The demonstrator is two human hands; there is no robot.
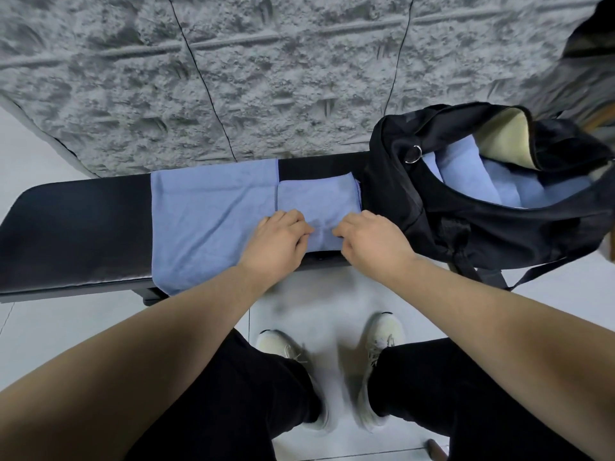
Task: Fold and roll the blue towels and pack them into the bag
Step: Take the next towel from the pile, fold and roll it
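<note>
On the bench (76, 227), the folded towel (317, 201) is lying just beside the bag (432, 194), and both hands are working at its near edge. The left hand (278, 236) and the right hand (372, 239) are curling their fingers onto the cloth, pinching it to begin a roll, as I judge. What could be going wrong from here: the two hands may be turning the edge unevenly, so the roll is coming out loose or like a cone — soft cloth is slipping easily. Also the flat towel (206, 221) underneath may be dragging along with the folded one, since its near edge is hanging over the bench front. The folded towel is looking light blue, thin and soft, with small wrinkles between the hands. Inside the open bag some blue rolls (506, 188) are already lying side by side — so little room may be remaining.
</note>
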